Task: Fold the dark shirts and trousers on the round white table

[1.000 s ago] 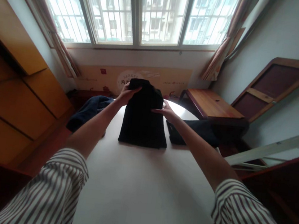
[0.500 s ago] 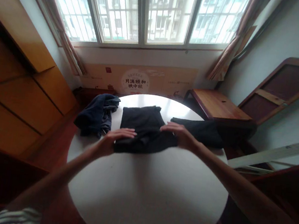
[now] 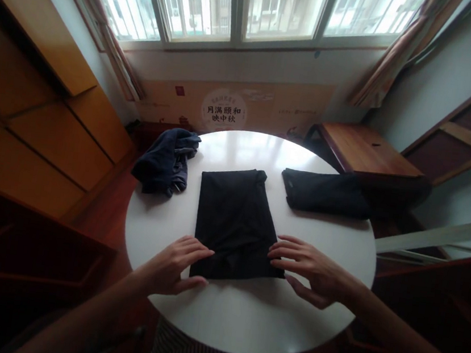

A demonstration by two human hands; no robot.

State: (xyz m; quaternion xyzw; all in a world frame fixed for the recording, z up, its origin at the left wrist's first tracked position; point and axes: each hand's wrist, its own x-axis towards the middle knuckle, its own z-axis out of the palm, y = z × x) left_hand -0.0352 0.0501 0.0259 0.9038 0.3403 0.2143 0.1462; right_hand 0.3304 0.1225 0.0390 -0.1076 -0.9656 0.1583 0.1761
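Note:
A black folded garment, its exact kind unclear, lies flat in front of me on the round white table. My left hand rests at its near left corner, fingers on the cloth and thumb apart by the near edge. At the opposite near corner, my right hand touches the cloth with its fingertips, the fingers spread. Neither hand grips the fabric.
A second folded black garment lies at the table's right side. Dark blue crumpled clothing sits at the left edge. Beyond the table stand a wooden side table and orange-brown cabinets.
The near part of the black garment has come toward me and now lies flat and longer. Both hands have moved nearer, and the view has tilted downward.

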